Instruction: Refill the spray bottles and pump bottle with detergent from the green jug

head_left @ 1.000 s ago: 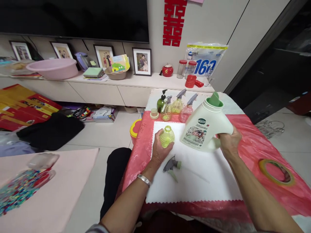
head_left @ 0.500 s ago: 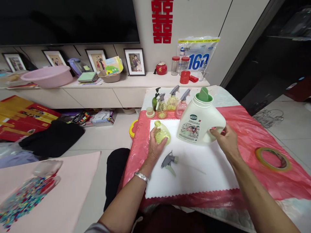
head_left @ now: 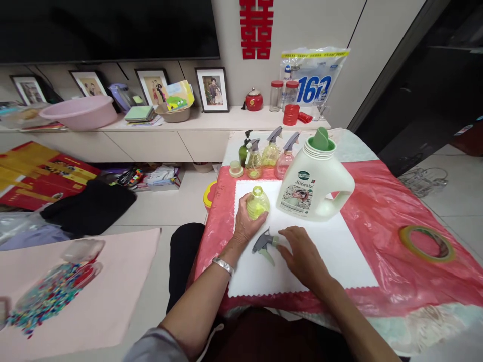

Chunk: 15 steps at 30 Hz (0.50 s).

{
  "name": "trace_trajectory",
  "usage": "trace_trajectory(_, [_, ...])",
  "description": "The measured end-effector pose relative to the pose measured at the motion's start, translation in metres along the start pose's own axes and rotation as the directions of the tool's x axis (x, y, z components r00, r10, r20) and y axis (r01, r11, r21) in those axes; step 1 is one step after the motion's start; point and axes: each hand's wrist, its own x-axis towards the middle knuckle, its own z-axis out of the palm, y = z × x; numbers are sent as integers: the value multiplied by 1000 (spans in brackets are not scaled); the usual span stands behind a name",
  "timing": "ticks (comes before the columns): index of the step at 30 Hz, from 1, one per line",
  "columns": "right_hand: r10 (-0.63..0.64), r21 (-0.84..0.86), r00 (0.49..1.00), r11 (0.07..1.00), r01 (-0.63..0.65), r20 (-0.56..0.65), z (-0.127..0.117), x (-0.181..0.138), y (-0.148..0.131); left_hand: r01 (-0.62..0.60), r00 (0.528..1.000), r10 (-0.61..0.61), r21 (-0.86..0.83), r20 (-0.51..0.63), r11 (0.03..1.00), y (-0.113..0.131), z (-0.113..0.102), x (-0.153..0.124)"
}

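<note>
The surface (head_left: 388,201) is the largest thing here, and it has a red, shiny cover over most of its top. On it is spread a white sheet (head_left: 339,266) with a wavy border. A big white jug (head_left: 320,176) with a green spout stands upright on the far right part of this sheet, beyond the right hand (head_left: 304,254), and neither of the hands touches it. Far from the hands, a small group is standing: three clear spray bottles (head_left: 285,163) with grey heads and one dark green pump bottle (head_left: 243,156). At the right lies a roll of tape (head_left: 404,240), well apart from the hands. The yellow-green bottle (head_left: 258,203) is in the left hand (head_left: 247,221), which is clamped around its body; its open mouth looks upward, and I cannot tell if its bottom rests on the sheet. The loose spray head (head_left: 263,243) lies on the sheet, just nearer than the bottle and at the left of the right hand, whose thumb and forefinger are apart beside its collar; whether they touch it, I cannot tell. The smallest is a pale cap (head_left: 236,170), at the far left corner.
</note>
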Motion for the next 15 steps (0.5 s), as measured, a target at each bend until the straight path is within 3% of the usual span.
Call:
trace_trajectory(4, [-12, -164, 990, 986, 35, 141, 19, 7, -18, 9, 1000, -9, -10, 18, 1000, 3, 0, 0])
trace_trajectory(9, [34, -275, 973, 961, 30, 227, 27, 14, -20, 21, 1000, -20, -48, 17, 999, 2, 0, 0])
trace_trajectory(12, [37, -269, 963, 962, 37, 266, 12, 19, -22, 41, 999, -40, -60, 17, 997, 2, 1, -1])
trace_trajectory(15, [19, -141, 971, 990, 15, 239, -22, 30, -26, 65, 998, -64, -53, 12, 997, 4, 1, -1])
